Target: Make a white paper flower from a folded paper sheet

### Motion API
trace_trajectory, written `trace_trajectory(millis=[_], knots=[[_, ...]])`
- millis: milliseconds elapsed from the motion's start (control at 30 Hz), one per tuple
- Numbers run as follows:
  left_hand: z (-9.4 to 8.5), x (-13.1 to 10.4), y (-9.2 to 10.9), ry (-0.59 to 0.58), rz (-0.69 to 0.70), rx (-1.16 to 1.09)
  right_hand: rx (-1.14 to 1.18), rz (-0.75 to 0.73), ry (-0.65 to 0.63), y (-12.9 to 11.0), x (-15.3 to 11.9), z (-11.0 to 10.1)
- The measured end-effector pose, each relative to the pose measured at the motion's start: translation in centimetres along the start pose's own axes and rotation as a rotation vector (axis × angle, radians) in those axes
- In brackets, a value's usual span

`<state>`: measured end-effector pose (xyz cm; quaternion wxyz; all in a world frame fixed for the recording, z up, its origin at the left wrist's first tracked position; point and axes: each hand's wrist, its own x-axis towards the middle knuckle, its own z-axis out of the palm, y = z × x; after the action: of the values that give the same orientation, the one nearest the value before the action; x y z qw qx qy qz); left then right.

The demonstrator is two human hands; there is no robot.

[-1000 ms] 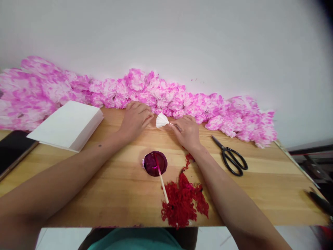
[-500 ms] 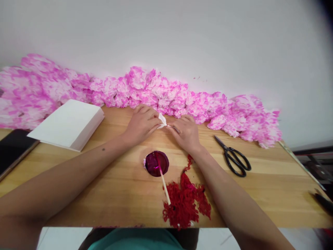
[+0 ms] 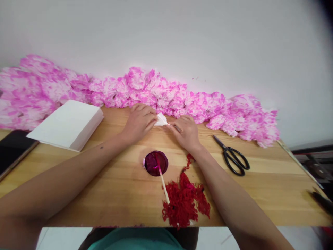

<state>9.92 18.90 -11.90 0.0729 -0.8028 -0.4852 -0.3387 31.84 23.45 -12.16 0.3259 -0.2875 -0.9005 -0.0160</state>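
Between my hands is a small folded piece of white paper, with a narrow tied end at its right. My left hand pinches the paper's left part, fingers bent over it. My right hand is closed on the narrow end, where a bit of red shows at the tie. Nearer to me lies a round dish of dark magenta liquid with a pale stick resting in it. A tangle of red yarn lies beside the stick, one strand running up by my right wrist.
Pink and white paper flowers line the wall at the back. A white paper stack and a dark phone lie on the left. Black-handled scissors lie right of my right arm.
My left hand has shifted slightly left along the white paper, and more of the paper shows between my hands. My right hand has hardly moved.
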Motion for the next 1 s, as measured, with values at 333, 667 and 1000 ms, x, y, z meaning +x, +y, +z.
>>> trace_trajectory(millis=[333, 667, 1000], knots=[[-0.1, -0.2, 0.3, 0.09, -0.006, 0.022, 0.015, 0.063, 0.063, 0.4, -0.2, 0.2], [0.5, -0.1, 0.9, 0.024, 0.092, 0.031, 0.089, -0.005, 0.001, -1.0, 0.1, 0.3], [-0.3, -0.1, 0.3, 0.096, -0.03, 0.077, -0.015, -0.013, 0.011, 0.1, -0.1, 0.0]])
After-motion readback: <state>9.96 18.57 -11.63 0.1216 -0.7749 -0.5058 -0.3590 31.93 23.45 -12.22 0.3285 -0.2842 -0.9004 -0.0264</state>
